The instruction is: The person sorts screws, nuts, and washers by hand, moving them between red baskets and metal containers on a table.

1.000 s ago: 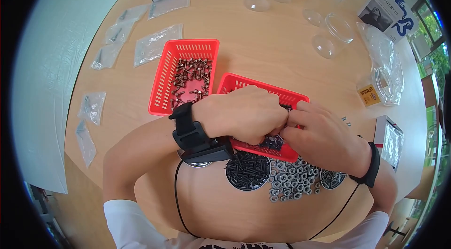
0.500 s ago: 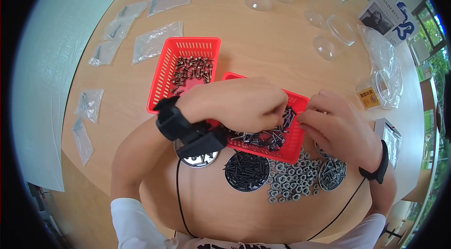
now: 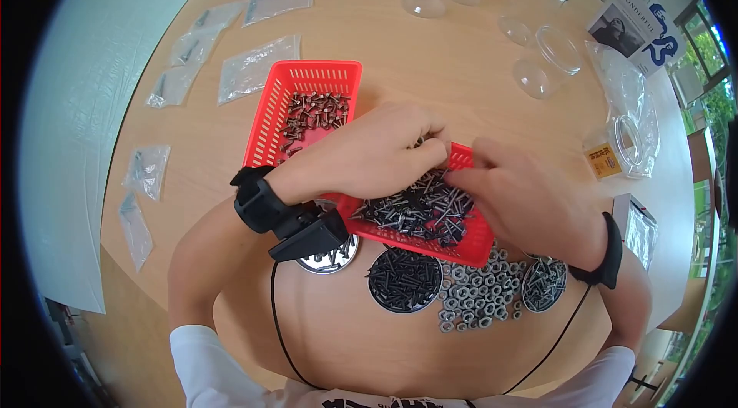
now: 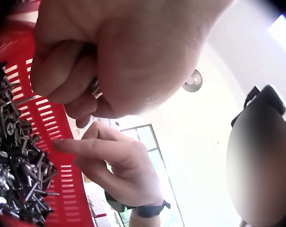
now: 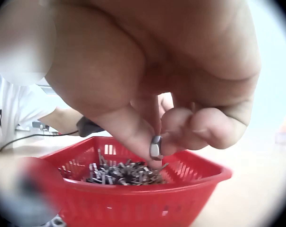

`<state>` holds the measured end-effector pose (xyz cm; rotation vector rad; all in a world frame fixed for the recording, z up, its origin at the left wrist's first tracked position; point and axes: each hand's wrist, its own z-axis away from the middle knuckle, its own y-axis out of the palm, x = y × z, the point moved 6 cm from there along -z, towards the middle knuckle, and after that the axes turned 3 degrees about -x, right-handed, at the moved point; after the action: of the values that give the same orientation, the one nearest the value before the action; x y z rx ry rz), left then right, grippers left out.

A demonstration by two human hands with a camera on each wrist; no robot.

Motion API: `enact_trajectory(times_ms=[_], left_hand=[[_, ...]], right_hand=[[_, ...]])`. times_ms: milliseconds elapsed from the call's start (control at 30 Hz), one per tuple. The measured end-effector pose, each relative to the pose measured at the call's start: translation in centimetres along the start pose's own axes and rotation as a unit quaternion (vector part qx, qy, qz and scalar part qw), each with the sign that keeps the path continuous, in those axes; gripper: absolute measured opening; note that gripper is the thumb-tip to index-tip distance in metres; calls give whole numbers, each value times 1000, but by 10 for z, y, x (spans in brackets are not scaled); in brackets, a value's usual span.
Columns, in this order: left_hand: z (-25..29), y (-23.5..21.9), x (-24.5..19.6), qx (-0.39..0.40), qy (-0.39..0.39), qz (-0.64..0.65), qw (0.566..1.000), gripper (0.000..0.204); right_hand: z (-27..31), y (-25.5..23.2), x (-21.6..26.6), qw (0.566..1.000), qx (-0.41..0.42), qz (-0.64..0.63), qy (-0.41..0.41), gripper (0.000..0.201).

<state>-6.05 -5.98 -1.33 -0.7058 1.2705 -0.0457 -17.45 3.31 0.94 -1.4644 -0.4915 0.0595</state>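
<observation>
A red basket holds a mixed pile of black and silver screws. Over its far left side, my left hand is curled round small metal pieces, mostly hidden by the fingers; a bit of metal glints between them in the left wrist view. At the basket's right side, my right hand pinches a silver nut between thumb and fingertips, above the screws in the right wrist view. The two hands are near each other, with a gap between them.
Another red basket with bronze-coloured screws stands at the left. Nearer me are a dish of black screws, loose nuts and a dish of small screws. Plastic bags lie left; clear jars stand behind.
From close together over the basket, my hands have parted. The left has drawn back left and away from me, uncovering more screws; the right first shifted right, then came back left over the basket.
</observation>
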Motion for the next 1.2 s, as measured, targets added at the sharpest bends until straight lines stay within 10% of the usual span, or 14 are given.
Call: enact_trajectory(times_ms=[600, 1200], left_hand=[[-18, 48, -29, 48, 187, -328, 925, 13], [-19, 55, -15, 165, 88, -334, 924, 29]], right_hand=[[22, -8, -11, 998, -53, -20, 26, 7], [38, 0, -23, 977, -153, -150, 3, 11]])
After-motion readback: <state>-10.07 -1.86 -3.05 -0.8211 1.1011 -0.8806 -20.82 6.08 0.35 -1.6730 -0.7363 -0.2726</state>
